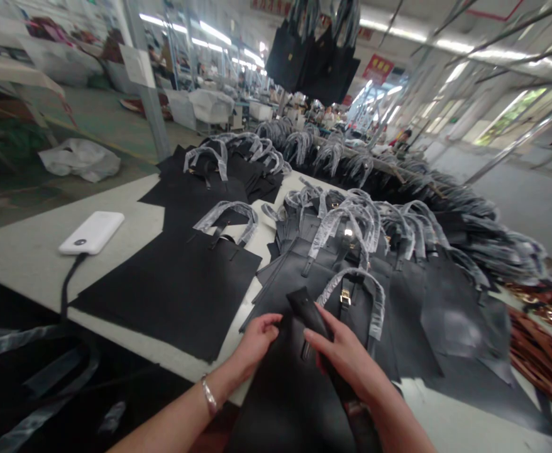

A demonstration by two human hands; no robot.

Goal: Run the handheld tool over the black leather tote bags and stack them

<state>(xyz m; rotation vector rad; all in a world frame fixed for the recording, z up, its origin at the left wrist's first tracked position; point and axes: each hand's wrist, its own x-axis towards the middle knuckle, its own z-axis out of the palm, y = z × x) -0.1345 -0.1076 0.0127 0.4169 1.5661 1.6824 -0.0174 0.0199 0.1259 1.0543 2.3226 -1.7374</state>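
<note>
Factory table [21, 264], black leather strap [310, 311], in right hand [346, 358]

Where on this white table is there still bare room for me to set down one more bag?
Bare white tabletop shows around the white power bank, left of the flat black bag panel. A narrow white strip shows at lower right, below the bags. It is crowded around the left hand and right hand, where stacked black bags and plastic-wrapped handles overlap.

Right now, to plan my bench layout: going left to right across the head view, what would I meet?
White plastic bag, white power bank, flat black bag panel, left hand, right hand, pile of black handbags, brown strips
</note>
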